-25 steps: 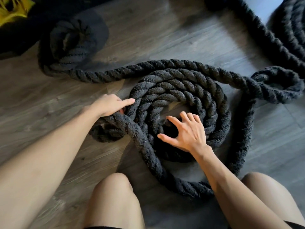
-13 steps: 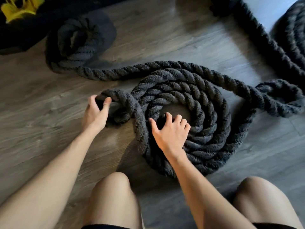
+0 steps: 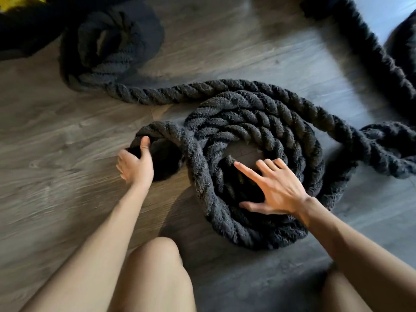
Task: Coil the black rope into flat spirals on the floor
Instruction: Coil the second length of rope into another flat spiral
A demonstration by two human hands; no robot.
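A thick black twisted rope [image 3: 258, 122] lies in a flat spiral of several turns on the wooden floor in front of my knees. Bare floor shows at the spiral's centre. My right hand [image 3: 276, 190] lies flat with spread fingers on the spiral's inner turns at its near side. A small loop of the rope [image 3: 162, 131] bulges out at the spiral's left edge. My left hand [image 3: 135, 163] grips that loop, thumb over the top and fingers curled under it. The rope runs on from the spiral toward the upper left and to the right.
A second bundle of black rope [image 3: 108, 48] sits at the upper left, joined to the spiral by a straight stretch. A tangled loop [image 3: 387, 149] lies at the right. More rope [image 3: 369, 43] runs along the upper right. Something yellow [image 3: 13, 3] peeks in the top left corner.
My right hand opened from curled fingers to a flat spread and shifted right on the spiral. My left hand closed its grip on the small loop. The outer turn was drawn tighter earlier.
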